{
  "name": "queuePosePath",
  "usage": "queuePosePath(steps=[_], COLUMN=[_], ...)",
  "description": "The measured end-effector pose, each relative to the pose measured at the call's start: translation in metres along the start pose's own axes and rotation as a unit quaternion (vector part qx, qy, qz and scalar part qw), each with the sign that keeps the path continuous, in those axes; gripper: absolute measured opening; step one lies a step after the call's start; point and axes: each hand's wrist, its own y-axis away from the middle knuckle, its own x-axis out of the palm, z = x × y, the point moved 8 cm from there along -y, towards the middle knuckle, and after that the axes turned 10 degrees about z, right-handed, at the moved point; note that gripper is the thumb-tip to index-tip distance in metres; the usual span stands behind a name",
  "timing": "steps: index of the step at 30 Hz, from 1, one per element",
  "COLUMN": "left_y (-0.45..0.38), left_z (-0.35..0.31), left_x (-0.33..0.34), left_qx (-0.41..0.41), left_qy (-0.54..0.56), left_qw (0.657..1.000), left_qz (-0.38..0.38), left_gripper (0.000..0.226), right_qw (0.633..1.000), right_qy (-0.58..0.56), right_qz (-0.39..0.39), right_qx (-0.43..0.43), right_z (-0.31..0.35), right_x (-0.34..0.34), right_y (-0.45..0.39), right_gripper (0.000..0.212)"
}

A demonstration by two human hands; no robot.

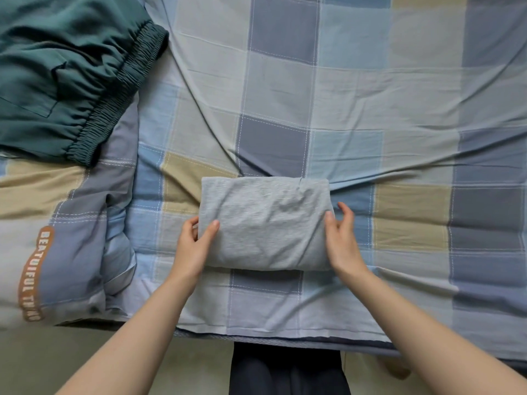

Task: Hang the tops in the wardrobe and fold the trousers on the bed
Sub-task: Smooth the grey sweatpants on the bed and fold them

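Note:
Grey trousers (266, 223), folded into a compact rectangle, lie on the checked bed sheet (370, 109) near the bed's front edge. My left hand (194, 243) grips the bundle's left edge, thumb on top and fingers tucked under it. At the bundle's right edge is my right hand (340, 235); its thumb touches the cloth and its fingers are spread loosely just off the edge. Dark green trousers (65, 75) with an elastic waistband lie unfolded at the far left.
A folded checked quilt (71, 238) with an orange lettered label lies along the left side, partly under the green trousers. The bed's front edge (285, 336) runs across the bottom, with pale floor and my dark-clothed legs (288, 372) below it.

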Motion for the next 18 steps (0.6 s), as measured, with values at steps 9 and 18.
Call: queuePosePath(steps=[9, 18], left_y=[0.01, 0.15], left_z=[-0.015, -0.106], left_x=[0.012, 0.027], left_qx=[0.006, 0.1], left_qy=[0.011, 0.001], left_qw=[0.993, 0.983], left_qz=[-0.117, -0.156], left_gripper=[0.029, 0.025], right_qw=[0.997, 0.991], right_qy=[0.057, 0.071], right_qz=[-0.053, -0.063], right_qx=[-0.016, -0.096], right_z=[0.009, 0.086], right_x=[0.008, -0.081], right_y=[0.015, 0.128], right_gripper=[0.043, 0.047])
